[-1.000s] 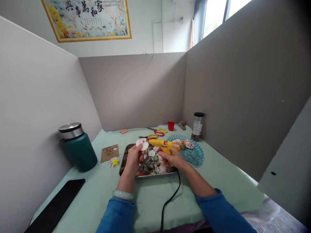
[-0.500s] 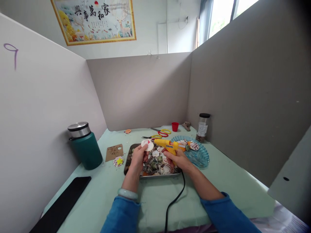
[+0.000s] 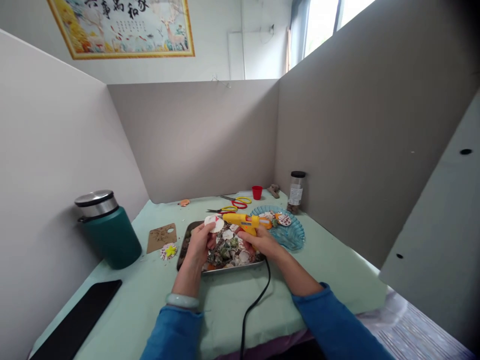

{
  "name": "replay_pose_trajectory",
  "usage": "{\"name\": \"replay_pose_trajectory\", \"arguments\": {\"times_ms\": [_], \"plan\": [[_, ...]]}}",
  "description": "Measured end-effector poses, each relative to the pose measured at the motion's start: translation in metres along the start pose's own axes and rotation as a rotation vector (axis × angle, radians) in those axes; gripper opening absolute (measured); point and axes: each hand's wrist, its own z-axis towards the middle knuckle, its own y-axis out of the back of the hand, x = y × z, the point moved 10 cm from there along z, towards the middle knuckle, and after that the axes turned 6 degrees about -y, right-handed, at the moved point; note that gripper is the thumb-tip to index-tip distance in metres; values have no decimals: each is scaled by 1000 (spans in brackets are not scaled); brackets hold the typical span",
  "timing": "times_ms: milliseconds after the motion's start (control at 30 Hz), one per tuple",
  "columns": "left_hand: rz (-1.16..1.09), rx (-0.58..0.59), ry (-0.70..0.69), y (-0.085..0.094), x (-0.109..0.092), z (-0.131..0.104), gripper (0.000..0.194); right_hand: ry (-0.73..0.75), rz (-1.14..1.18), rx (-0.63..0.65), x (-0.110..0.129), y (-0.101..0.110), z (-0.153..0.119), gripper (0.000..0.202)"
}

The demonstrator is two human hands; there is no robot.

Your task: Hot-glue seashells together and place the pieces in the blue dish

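Note:
Pinched in the fingers of my left hand is a white disc with a small red mark on its face. My right hand is wrapped round the grip of a yellow hot glue gun, whose nozzle points left at the disc. Whether the nozzle touches the disc I cannot tell. From the gun's handle a black cord runs down over the table's front edge. Both hands are above a metal tray full of shells; they hide part of it.
Left of the tray lie a brown board and a disc with a yellow star. A teal bottle and black slab stand further left. Behind are scissors and a red cup; a blue plate and jar are right.
The whole view has shifted, so the table and its things appear further left. Both hands keep hold of the disc and the glue gun, in nearly the same position over the tray.

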Motion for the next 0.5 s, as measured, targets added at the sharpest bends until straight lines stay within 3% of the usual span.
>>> {"name": "replay_pose_trajectory", "arguments": {"times_ms": [500], "plan": [[-20, 17, 10, -1, 0, 0, 31, 6, -31, 18, 5, -1, -3, 28]]}}
